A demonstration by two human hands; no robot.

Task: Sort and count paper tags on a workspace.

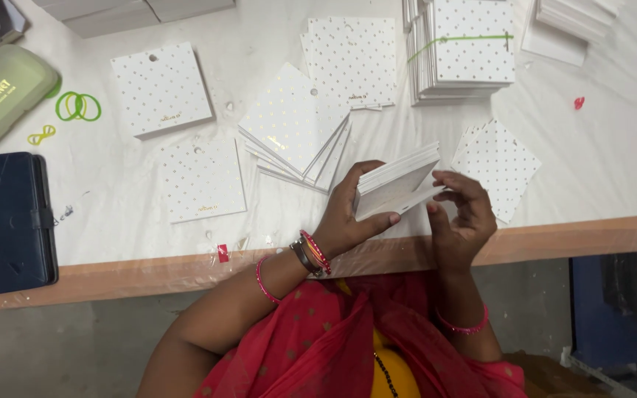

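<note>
My left hand grips a thick stack of white dotted cards edge-on above the table's front edge. My right hand is at the stack's right end, its fingers and thumb on the lowest cards, which are fanned slightly apart. A fanned pile of the same cards lies on the table just behind my left hand. A loose small pile lies behind my right hand.
Other card stacks lie at back left, front left and centre back. A tall banded stack stands at the back right. Green rubber bands, a green case and a dark wallet lie left.
</note>
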